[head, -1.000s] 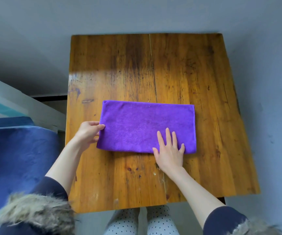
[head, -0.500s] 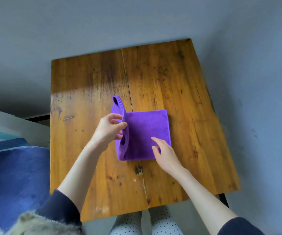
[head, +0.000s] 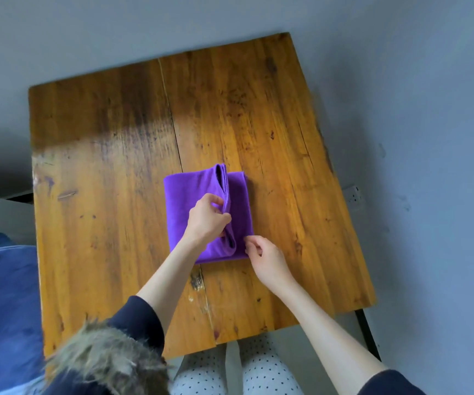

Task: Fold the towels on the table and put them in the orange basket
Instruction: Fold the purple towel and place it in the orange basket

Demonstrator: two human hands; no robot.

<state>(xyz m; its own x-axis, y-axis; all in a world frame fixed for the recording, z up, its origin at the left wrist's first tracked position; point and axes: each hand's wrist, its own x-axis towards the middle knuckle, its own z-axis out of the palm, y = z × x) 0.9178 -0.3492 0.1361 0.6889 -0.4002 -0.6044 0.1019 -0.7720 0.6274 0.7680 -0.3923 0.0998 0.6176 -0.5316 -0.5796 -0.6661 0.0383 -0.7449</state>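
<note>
Head view, single frame logged: I read one purple towel (head: 181, 212) lying near the middle of the wooden table (head: 102, 166), already doubled into a compact block and partway through a further fold; its left flap is raised and carried over toward the right edge, not yet laid flat, so the layered edge stands up as a ridge down the middle; I judge the folding of this towel nearly complete, with only the flap to set down and perhaps a smoothing pass; the transfer is not done, and I cannot see the orange basket anywhere in this view, nor any other towel, so I cannot say how many remain; left hand (head: 208, 218): fingers and thumb curled together, pinching the raised layered edge of the flap about halfway along its length; right hand (head: 267, 256): at the towel's near right corner, fingers loosely curled, fingertips at or just touching the corner; whether they pinch the cloth or only steady it I cannot tell; dark sleeves with a fur cuff (head: 107, 357) at the frame bottom.
</note>
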